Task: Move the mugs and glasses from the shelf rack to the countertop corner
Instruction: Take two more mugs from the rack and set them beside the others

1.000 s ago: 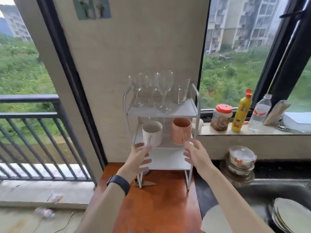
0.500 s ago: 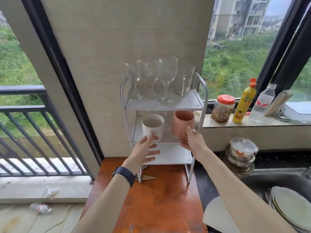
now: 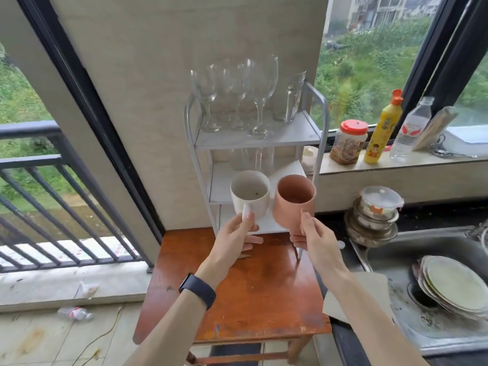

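Observation:
My left hand (image 3: pixel 235 237) grips the white mug (image 3: pixel 250 194) by its handle. My right hand (image 3: pixel 315 241) holds the pink mug (image 3: pixel 294 200) round its lower part. Both mugs hang side by side in the air in front of the white shelf rack (image 3: pixel 320 122), off its middle shelf. Several wine glasses (image 3: pixel 260 83) and a clear tumbler (image 3: pixel 290 99) stand on the rack's top shelf. More clear glasses (image 3: pixel 250 158) show dimly at the back of the middle shelf.
The rack stands on a small orange-brown wooden table (image 3: pixel 250 294). To the right lie a dark countertop (image 3: pixel 340 233), stacked lidded bowls (image 3: pixel 375 215) and a sink (image 3: pixel 435 260) with plates (image 3: pixel 454 283). A jar (image 3: pixel 348 142), a yellow bottle (image 3: pixel 383 128) and a water bottle (image 3: pixel 410 130) line the windowsill.
Both hands closed on the mugs on the middle shelf and drew them out towards me, lifted clear of the rack.

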Demonstrator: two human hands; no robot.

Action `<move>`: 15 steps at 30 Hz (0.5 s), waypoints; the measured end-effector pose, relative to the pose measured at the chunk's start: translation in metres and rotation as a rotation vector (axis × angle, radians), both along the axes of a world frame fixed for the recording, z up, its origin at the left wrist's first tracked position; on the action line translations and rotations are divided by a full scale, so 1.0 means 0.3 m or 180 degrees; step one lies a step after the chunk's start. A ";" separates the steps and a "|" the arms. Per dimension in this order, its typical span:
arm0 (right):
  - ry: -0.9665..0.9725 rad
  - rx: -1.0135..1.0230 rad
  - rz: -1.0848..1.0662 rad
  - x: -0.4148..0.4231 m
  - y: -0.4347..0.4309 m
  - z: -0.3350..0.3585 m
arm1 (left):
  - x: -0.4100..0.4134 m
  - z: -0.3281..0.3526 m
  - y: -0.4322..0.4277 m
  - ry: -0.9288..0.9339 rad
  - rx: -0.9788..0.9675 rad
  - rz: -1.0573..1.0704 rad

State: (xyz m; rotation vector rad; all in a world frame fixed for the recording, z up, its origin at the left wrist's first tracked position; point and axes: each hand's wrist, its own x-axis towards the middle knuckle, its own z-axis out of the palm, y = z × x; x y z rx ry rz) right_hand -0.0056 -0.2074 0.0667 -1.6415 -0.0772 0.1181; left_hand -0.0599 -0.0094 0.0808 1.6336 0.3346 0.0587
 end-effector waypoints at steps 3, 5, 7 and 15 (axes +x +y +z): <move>0.0008 -0.0133 -0.0167 -0.080 -0.081 -0.040 | -0.027 -0.031 -0.086 -0.0053 0.0180 -0.0301; 0.0033 -0.0176 -0.0342 -0.121 -0.161 -0.061 | -0.040 -0.045 -0.159 -0.0089 0.0258 -0.0502; 0.0124 -0.0194 -0.0547 -0.154 -0.263 -0.089 | -0.046 -0.061 -0.241 -0.0079 0.0356 -0.0772; 0.0407 -0.0235 -0.1719 -0.354 -0.806 -0.172 | -0.050 -0.112 -0.761 0.0145 0.0503 -0.2028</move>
